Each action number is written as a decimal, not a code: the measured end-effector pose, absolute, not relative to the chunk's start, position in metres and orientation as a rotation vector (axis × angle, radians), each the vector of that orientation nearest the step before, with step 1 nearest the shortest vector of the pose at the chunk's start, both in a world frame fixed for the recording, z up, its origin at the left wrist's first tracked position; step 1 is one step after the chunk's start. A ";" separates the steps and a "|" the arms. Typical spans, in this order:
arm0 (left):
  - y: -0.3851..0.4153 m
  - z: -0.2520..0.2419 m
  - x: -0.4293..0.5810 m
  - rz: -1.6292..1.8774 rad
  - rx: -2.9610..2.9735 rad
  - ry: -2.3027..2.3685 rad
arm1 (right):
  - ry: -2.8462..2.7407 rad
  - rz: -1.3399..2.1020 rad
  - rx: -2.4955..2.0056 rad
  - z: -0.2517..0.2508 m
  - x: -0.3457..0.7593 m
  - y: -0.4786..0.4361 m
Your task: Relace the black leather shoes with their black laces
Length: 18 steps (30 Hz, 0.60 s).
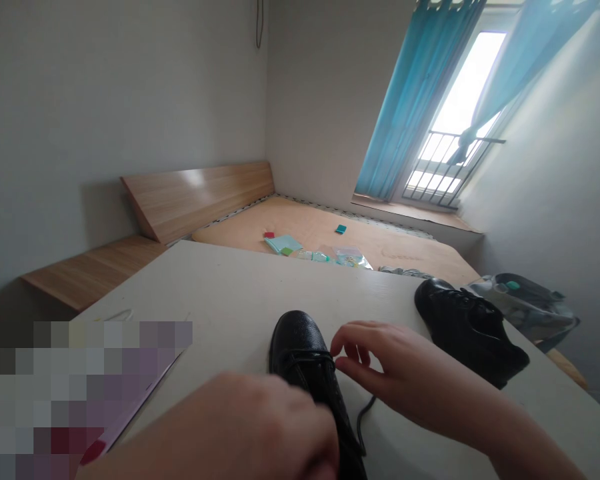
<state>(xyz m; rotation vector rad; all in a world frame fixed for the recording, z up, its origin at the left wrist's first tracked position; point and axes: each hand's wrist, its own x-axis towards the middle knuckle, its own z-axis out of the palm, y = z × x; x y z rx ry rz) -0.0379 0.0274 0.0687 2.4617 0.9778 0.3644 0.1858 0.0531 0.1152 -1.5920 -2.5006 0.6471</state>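
A black leather lace-up shoe (300, 333) lies on the white table with its toe pointing away from me. My right hand (380, 360) is at the shoe's right side, thumb and forefinger pinched together at the edge of the lacing, on the black shoelace (314, 357) there. A loose length of lace trails onto the table below this hand. Over the rear part of the shoe, my left hand (270, 427) is blurred, its fingers curled in. What those fingers hold, if anything, is hidden.
A second black shoe (467, 323) rests at the right of the white table (220, 287). Left is a pixelated area. Beyond the table, a bed (300, 217) bears a plastic bottle (313, 256), a clear bag (351, 257) and small packets. A lined bin (527, 300) stands at right.
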 end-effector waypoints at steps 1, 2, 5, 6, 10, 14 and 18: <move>0.035 0.080 -0.033 0.288 2.470 1.074 | -2.501 0.666 -1.598 0.111 0.186 0.057; 0.042 0.089 -0.029 0.197 2.450 1.228 | -2.499 0.693 -1.596 0.106 0.185 0.060; 0.059 0.101 -0.020 0.080 2.419 1.384 | -2.485 0.708 -1.568 0.096 0.183 0.063; 0.062 0.099 -0.019 0.069 2.414 1.373 | -2.481 0.689 -1.558 0.094 0.182 0.063; 0.063 0.088 -0.019 0.104 2.404 1.277 | -2.487 0.637 -1.516 0.092 0.182 0.062; 0.060 0.091 -0.023 0.285 2.205 1.095 | -2.461 0.724 -1.482 0.088 0.185 0.065; 0.058 0.104 -0.025 0.486 1.872 0.954 | -2.455 0.868 -1.346 0.084 0.187 0.069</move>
